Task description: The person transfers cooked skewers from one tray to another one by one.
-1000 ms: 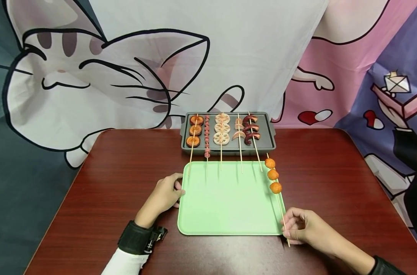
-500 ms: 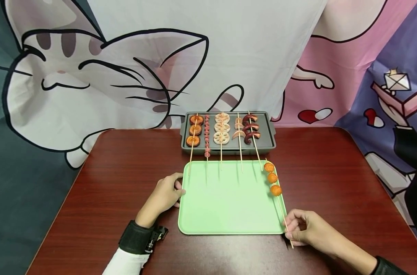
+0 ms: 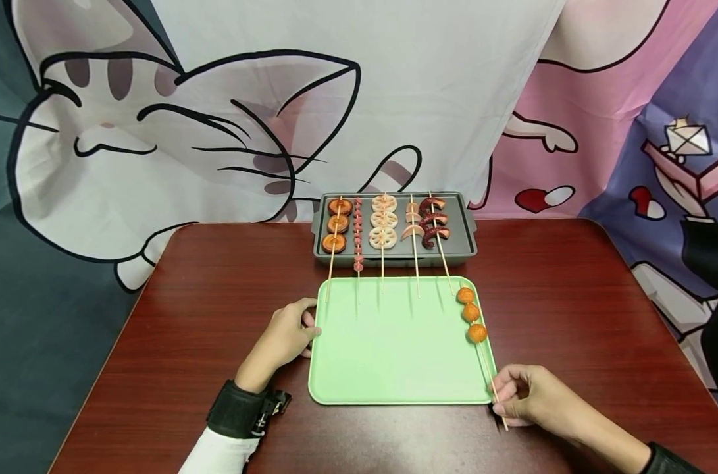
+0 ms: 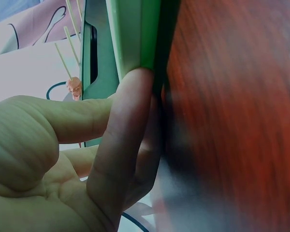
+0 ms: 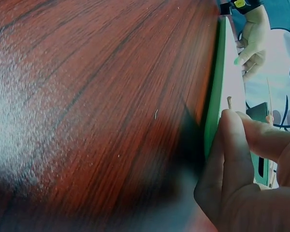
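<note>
My right hand (image 3: 527, 398) pinches the bare lower end of a skewer with several... three orange balls (image 3: 471, 312), beside the near right corner of a light green tray (image 3: 394, 349). The balls lie over the tray's right edge. In the right wrist view, the stick's end pokes out above the fingertips (image 5: 232, 118). At the tray's left edge, my left hand (image 3: 287, 331) grips the rim, thumb above and fingers at the side. The left wrist view shows fingers (image 4: 130, 106) against the green tray's edge (image 4: 135, 34).
Behind the green tray stands a grey grill pan (image 3: 465, 247) with several skewers: mushroom caps (image 3: 333, 243), pink pieces (image 3: 358, 243), lotus root slices (image 3: 383, 237), pale curved pieces (image 3: 412, 231) and octopus tentacles (image 3: 435, 234). Their sticks overhang the tray's far edge. A printed cloth (image 3: 441, 85) hangs behind the table (image 3: 572, 296).
The skewer of orange balls has come down and slightly nearer along the tray's right edge, with my right hand shifting slightly right. My left hand keeps its grip on the tray.
</note>
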`<state>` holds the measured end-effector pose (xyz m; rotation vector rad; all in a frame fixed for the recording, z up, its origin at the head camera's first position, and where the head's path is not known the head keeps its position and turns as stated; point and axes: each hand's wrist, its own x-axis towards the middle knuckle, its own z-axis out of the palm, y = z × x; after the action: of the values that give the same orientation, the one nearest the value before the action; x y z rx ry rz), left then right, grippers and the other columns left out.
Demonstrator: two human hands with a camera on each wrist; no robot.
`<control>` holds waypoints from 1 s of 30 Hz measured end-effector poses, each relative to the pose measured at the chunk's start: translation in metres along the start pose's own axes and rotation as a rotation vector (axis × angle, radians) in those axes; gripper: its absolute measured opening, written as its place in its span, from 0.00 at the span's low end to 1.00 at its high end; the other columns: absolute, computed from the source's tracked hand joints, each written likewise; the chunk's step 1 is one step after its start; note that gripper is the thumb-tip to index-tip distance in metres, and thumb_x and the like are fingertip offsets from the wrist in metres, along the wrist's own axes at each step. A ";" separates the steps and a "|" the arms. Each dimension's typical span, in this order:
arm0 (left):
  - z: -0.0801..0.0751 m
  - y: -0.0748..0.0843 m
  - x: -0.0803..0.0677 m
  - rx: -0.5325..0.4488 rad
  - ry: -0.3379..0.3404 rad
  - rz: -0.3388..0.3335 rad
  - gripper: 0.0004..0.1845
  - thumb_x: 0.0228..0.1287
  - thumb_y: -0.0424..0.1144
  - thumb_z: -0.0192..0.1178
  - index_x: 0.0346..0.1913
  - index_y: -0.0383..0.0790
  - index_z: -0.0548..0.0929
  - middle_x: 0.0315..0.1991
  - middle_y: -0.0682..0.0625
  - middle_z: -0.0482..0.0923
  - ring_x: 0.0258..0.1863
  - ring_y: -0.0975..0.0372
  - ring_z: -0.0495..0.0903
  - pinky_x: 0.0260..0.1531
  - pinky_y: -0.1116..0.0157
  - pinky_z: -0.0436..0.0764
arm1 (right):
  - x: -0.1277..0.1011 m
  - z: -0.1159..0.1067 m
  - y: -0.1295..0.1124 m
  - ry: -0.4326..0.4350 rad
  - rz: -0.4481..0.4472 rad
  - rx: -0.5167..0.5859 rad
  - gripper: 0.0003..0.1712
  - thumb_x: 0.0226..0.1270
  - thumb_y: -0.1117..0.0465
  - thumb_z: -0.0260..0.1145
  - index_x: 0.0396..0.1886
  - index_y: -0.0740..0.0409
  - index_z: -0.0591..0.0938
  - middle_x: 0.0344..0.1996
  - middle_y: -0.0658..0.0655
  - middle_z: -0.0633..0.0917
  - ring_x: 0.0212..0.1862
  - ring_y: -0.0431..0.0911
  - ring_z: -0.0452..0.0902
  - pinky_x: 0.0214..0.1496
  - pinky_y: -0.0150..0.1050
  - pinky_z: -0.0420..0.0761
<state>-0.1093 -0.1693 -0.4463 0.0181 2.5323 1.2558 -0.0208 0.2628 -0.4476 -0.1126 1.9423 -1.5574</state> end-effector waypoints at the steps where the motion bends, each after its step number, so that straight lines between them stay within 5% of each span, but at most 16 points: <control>1: 0.000 0.000 0.000 -0.002 -0.001 0.000 0.28 0.68 0.23 0.63 0.70 0.32 0.73 0.35 0.43 0.74 0.21 0.58 0.80 0.19 0.64 0.87 | 0.000 0.000 0.000 0.004 0.005 -0.006 0.19 0.62 0.72 0.74 0.45 0.79 0.76 0.32 0.57 0.84 0.33 0.42 0.85 0.36 0.37 0.92; 13: 0.000 0.001 0.000 0.000 0.000 -0.003 0.29 0.68 0.23 0.63 0.71 0.32 0.73 0.35 0.42 0.75 0.21 0.58 0.80 0.19 0.64 0.88 | 0.001 -0.001 0.003 -0.010 0.022 -0.063 0.17 0.63 0.70 0.74 0.33 0.73 0.71 0.26 0.54 0.81 0.29 0.40 0.84 0.31 0.34 0.90; 30: 0.000 -0.001 0.002 0.005 0.012 -0.003 0.29 0.67 0.23 0.63 0.71 0.31 0.73 0.34 0.43 0.75 0.20 0.58 0.80 0.19 0.64 0.87 | 0.003 -0.003 0.004 -0.032 0.019 -0.107 0.17 0.67 0.68 0.72 0.30 0.68 0.70 0.26 0.58 0.85 0.28 0.41 0.85 0.30 0.38 0.91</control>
<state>-0.1112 -0.1690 -0.4476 0.0072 2.5451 1.2521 -0.0235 0.2648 -0.4525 -0.1634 1.9956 -1.4311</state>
